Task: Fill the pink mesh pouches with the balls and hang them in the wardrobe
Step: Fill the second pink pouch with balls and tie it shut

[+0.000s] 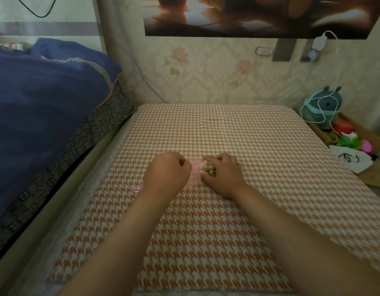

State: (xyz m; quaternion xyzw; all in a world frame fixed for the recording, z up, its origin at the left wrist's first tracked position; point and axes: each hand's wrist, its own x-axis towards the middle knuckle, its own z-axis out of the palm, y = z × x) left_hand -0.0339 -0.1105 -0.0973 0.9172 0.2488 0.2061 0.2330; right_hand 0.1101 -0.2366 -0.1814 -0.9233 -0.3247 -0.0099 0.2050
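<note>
The pink mesh pouch [195, 174] lies on the houndstooth mattress [227, 129], long axis running away from us. Our left hand [166, 169] curls against its left edge, seemingly pinching it. Just to its right, our right hand [224, 171] cups the balls [209, 170].

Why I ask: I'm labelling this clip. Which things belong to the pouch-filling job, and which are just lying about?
Job: pink mesh pouch, gripped by the left hand; balls, cupped by the right hand.
Lying about: blue quilt, teal toy, white cable, white bag.
</note>
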